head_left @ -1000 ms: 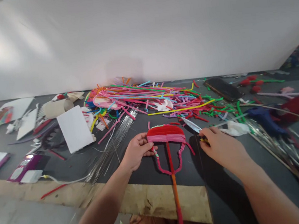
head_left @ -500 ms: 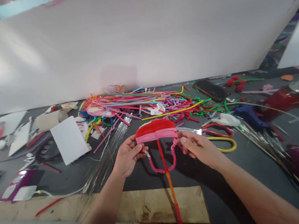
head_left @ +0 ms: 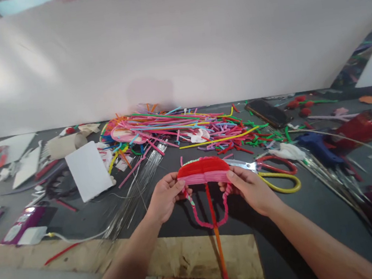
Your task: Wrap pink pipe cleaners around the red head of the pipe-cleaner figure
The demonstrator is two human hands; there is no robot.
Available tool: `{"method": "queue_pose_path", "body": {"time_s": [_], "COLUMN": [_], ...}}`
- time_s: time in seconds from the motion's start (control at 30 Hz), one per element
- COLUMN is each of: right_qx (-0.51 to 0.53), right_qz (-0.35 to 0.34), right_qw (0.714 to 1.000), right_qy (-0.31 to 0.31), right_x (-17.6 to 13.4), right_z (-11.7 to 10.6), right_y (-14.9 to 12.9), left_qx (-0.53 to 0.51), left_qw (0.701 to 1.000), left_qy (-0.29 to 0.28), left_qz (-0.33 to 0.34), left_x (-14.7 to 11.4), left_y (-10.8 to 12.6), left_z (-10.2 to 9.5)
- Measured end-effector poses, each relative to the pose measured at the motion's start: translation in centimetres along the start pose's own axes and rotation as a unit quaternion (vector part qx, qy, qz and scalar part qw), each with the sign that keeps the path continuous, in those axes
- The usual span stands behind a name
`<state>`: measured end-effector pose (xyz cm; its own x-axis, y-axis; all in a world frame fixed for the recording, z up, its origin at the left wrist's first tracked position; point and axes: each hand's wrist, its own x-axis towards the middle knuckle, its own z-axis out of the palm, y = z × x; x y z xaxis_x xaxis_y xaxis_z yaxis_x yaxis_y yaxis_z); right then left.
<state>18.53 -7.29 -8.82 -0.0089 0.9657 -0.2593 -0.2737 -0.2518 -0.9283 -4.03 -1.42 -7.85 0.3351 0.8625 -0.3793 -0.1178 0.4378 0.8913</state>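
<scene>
Between my two hands is a pipe-cleaner figure (head_left: 204,172), with a red domed top above a pink band. A curved pink loop hangs under it, and a red and orange stem runs down toward my lap. My left hand (head_left: 168,196) pinches the left end of the band, thumb in front. At the right end my right hand (head_left: 249,188) grips the band the same way. The fingers behind it are partly hidden. Scissors (head_left: 279,182) with red and yellow handles lie just beyond my right hand.
A heap of coloured pipe cleaners (head_left: 170,125) lies at the back, with thin wires (head_left: 137,187) in front. On the left are a white card (head_left: 88,171) and a cardboard roll (head_left: 67,145). A phone (head_left: 268,112), blue glue gun (head_left: 320,147) and red can (head_left: 356,130) are right.
Both hands have lowered the pipe-cleaner figure slightly and shifted it a little right. The red top now tilts, showing less of its upper rim. The grip is unchanged.
</scene>
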Motion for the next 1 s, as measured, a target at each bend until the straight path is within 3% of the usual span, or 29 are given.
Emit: {"method": "queue_pose_path", "body": {"time_s": [0.17, 0.47, 0.7, 0.83, 1.0], "right_qx": [0.063, 0.079, 0.031, -0.036, -0.137], "right_qz": [0.047, 0.05, 0.031, 0.015, -0.067], "right_qw": [0.996, 0.995, 0.998, 0.996, 0.979], "right_qy": [0.039, 0.045, 0.038, 0.079, 0.137], "right_x": [0.3, 0.3, 0.1, -0.2, -0.3], "right_z": [0.0, -0.1, -0.1, 0.2, 0.7], "right_y": [0.1, -0.1, 0.3, 0.1, -0.5], "left_qx": [0.013, 0.016, 0.013, 0.005, -0.028], "left_qw": [1.0, 1.0, 0.999, 0.998, 0.997], "left_qy": [-0.009, -0.022, -0.03, -0.048, -0.057], "left_qz": [-0.004, 0.015, -0.01, -0.032, -0.042], "left_x": [-0.3, -0.7, -0.5, -0.5, -0.5], "left_y": [0.2, 0.5, 0.0, -0.2, -0.2], "left_z": [0.3, 0.3, 0.4, 0.9, 1.4]}}
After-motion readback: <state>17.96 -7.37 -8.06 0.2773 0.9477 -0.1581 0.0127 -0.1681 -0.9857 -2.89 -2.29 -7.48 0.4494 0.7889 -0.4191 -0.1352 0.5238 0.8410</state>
